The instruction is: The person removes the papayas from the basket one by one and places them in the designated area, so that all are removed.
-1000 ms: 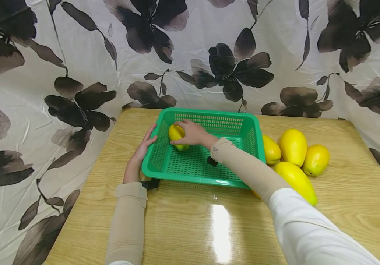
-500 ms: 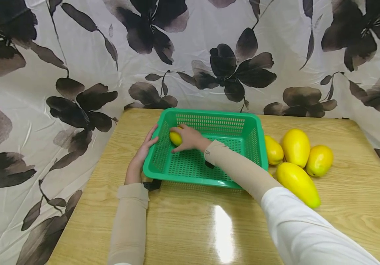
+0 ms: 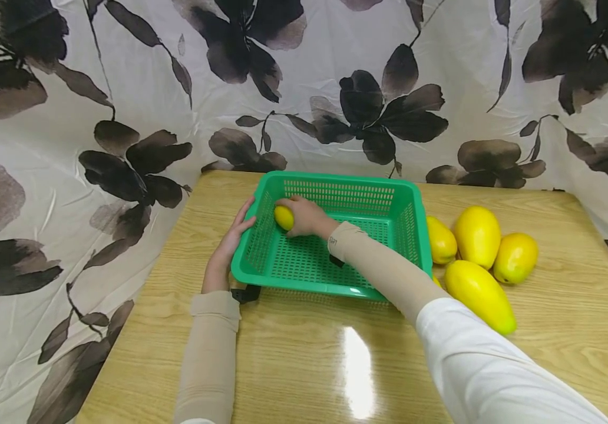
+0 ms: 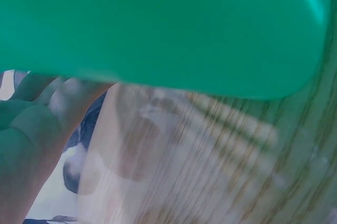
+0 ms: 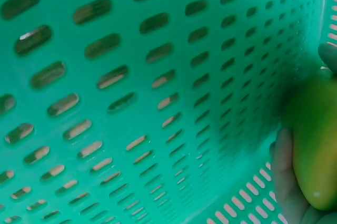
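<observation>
In the head view a green perforated plastic basket sits on the wooden table. My right hand reaches inside, near the left wall, and holds a yellow mango. The right wrist view has the mango at its right edge, with the thumb along one side and a fingertip above. My left hand holds the basket's left rim, thumb over it and fingers straight along the outside. In the left wrist view the rim hides the fingertips of that hand.
Several yellow mangoes, including a large one in front, lie grouped on the table right of the basket. Another is mostly hidden by the basket's right end. Behind the table hangs a white cloth with dark flowers.
My right thumb spreads away from the mango half a second ago and is now back against it. The mango has turned, showing less of its length. My left hand stays at the rim.
</observation>
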`<state>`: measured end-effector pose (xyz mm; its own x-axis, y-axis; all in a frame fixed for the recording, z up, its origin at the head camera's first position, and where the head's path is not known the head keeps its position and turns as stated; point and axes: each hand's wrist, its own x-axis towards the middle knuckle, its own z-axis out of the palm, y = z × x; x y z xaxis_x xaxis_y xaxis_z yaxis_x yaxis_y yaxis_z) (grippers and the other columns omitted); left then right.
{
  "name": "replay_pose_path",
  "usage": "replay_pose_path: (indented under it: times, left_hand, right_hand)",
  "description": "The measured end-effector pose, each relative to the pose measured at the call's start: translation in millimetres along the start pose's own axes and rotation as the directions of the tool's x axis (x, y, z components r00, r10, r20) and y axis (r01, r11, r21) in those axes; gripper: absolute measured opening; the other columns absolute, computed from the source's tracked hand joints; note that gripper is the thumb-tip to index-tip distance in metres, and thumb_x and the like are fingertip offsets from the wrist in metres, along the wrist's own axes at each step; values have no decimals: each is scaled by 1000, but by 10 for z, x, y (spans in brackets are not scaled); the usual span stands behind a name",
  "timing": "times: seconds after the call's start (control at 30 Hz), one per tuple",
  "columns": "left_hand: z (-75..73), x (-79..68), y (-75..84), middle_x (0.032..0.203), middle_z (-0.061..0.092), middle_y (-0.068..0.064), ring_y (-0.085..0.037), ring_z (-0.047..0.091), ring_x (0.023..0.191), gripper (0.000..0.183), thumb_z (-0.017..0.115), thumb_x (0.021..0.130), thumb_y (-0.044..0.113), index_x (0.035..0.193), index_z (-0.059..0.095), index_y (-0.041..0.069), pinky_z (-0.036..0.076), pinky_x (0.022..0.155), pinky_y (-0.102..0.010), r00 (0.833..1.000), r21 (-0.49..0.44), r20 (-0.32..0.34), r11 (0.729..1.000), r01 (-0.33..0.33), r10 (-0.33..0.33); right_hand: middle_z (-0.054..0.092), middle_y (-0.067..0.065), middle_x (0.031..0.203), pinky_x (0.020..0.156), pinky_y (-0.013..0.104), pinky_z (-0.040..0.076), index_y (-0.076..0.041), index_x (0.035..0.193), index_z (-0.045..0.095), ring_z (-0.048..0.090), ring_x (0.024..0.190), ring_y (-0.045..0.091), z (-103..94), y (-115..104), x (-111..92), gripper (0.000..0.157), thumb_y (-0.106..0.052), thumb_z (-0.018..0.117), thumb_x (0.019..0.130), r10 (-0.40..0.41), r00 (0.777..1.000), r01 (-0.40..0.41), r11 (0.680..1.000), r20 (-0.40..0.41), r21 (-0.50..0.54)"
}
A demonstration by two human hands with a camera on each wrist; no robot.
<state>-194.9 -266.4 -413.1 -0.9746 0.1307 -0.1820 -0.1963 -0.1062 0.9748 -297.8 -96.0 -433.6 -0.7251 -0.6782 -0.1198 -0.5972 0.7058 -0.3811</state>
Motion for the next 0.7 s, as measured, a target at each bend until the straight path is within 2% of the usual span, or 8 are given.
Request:
replay_pose_path:
  times: [0.2,0.33,0.53,0.7]
  left_hand:
    - [17,10,-7,153,-5,0,-31,15,134,55,31,100,19,149,4,20,17,106,-46,1000,0,7,1000,10,-10]
    - [4,38,-23,153,-4,0,-31,16,134,55,31,100,19,149,5,21,18,105,-46,1000,9,3,1000,1,-1]
    - [16,33,-23,153,-4,-3,-30,13,135,55,30,100,15,149,4,17,19,105,-44,1000,15,-6,1000,-11,11]
    - [22,36,23,153,-8,-2,-26,2,137,56,32,99,14,149,5,14,12,107,-44,1000,21,-27,1000,-12,13]
  right_hand:
    - [38,14,138,87,42,43,-22,140,37,47,113,29,10,54,-20,80,-28,78,71,3,1000,-3,1000,-2,8]
    - [41,11,136,89,42,42,-20,138,40,46,116,27,-71,87,-55,80,-28,79,69,-8,1000,9,999,-15,34]
    - [45,10,133,90,43,40,-19,137,42,45,115,27,-339,132,-170,80,-26,81,67,-24,999,29,994,-44,108]
    - [45,9,133,90,44,38,-17,137,41,44,115,28,-615,175,-318,83,-24,82,66,-33,996,45,989,-84,140]
